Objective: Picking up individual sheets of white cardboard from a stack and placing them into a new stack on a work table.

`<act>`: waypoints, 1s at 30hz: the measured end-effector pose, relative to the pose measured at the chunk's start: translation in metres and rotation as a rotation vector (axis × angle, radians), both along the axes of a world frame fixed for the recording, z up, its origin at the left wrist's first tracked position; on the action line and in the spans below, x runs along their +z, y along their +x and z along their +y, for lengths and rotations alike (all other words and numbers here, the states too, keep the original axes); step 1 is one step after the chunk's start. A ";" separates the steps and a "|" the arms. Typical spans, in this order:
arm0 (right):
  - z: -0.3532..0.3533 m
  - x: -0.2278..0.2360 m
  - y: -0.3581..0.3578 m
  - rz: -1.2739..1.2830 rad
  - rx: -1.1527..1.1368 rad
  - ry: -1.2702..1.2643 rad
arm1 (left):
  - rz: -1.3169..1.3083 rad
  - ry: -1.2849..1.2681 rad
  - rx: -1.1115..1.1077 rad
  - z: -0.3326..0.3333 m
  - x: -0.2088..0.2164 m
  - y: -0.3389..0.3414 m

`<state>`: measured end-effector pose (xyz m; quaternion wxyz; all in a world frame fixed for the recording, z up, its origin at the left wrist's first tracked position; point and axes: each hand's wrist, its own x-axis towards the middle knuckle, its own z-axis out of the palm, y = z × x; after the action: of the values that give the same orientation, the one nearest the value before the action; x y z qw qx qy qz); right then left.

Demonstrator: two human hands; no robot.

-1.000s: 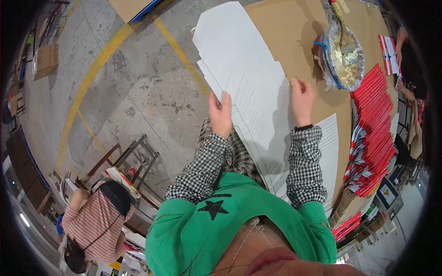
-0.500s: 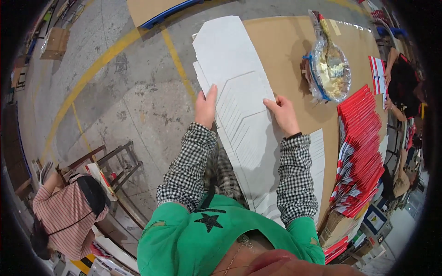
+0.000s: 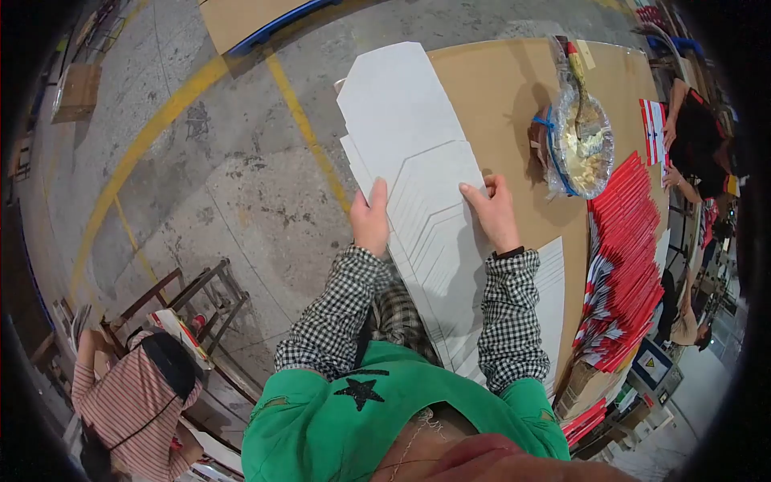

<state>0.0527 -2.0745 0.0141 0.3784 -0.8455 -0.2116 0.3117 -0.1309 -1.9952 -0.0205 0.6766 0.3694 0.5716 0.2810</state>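
Note:
A fanned stack of white die-cut cardboard sheets lies lengthwise in front of me, its near end hidden against my green top. Along its left edge my left hand is closed, thumb on top and fingers out of sight underneath. My right hand pinches the right edge, its thumb lying on the top face. The sheets are staggered, so many stepped edges show between the hands. More white sheets lie on the brown board beside my right forearm.
A plastic-lined bowl of cream-coloured paste with a brush stands on the brown board-topped table. Right of me lies a long pile of folded red-and-white pieces. A person in stripes is at lower left; another works at far right.
My hands have come slightly nearer to me along the stack, the left one more so. The view has shifted a little. The striped person at left has moved slightly.

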 end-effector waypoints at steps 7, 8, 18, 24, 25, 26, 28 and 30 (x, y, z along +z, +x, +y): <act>0.009 0.012 0.009 0.183 0.012 -0.039 | -0.036 0.023 -0.044 0.005 -0.014 -0.003; 0.009 0.007 0.010 0.111 0.090 -0.053 | 0.005 0.031 -0.035 0.003 -0.018 -0.002; 0.013 0.007 0.012 -0.025 0.190 -0.312 | -0.049 0.041 -0.018 0.014 -0.001 0.004; 0.016 0.006 0.015 -0.055 0.104 -0.201 | -0.057 0.029 -0.019 0.014 -0.004 0.000; 0.019 0.005 0.019 -0.055 0.101 -0.199 | -0.057 0.031 -0.021 0.012 0.000 0.001; 0.023 0.002 0.020 -0.036 -0.024 0.025 | -0.105 0.052 0.024 0.010 0.006 0.001; 0.039 -0.004 0.024 -0.016 -0.154 0.243 | -0.151 0.067 0.065 0.002 0.010 -0.001; 0.066 -0.007 0.029 0.321 -0.426 0.739 | -0.116 0.121 0.073 -0.009 0.010 -0.001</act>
<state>0.0815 -2.0083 0.0068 0.7383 -0.6196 -0.0685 0.2575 -0.1317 -2.0041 -0.0108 0.6742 0.3716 0.5267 0.3605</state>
